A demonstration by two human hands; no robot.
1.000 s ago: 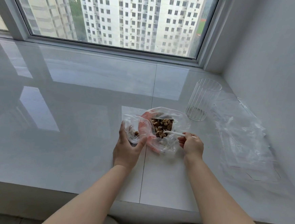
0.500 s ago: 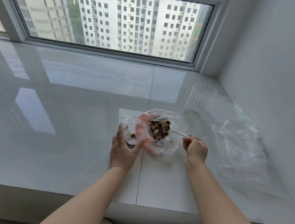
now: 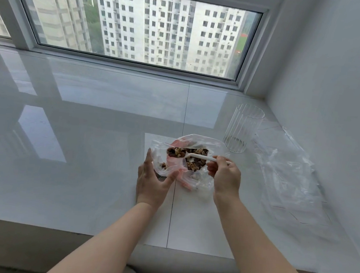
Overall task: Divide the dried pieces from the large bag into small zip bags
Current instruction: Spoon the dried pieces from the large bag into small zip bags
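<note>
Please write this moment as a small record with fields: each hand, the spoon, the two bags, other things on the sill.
left hand: holds open small clear zip bag, few pieces inside
right hand: pinches handle of white plastic spoon
spoon: loaded with dried pieces, above the small bag's mouth
large clear bag: open, brown dried pieces inside
others: ribbed clear glass upright; flat clear plastic bags at right
surface: glossy white window sill

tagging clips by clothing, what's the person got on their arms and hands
Nothing shows on either: the left hand and right hand are bare, without gloves or visible rings, and both forearms are uncovered down to the frame's bottom edge, with no sleeve, watch or bracelet in view.
</note>
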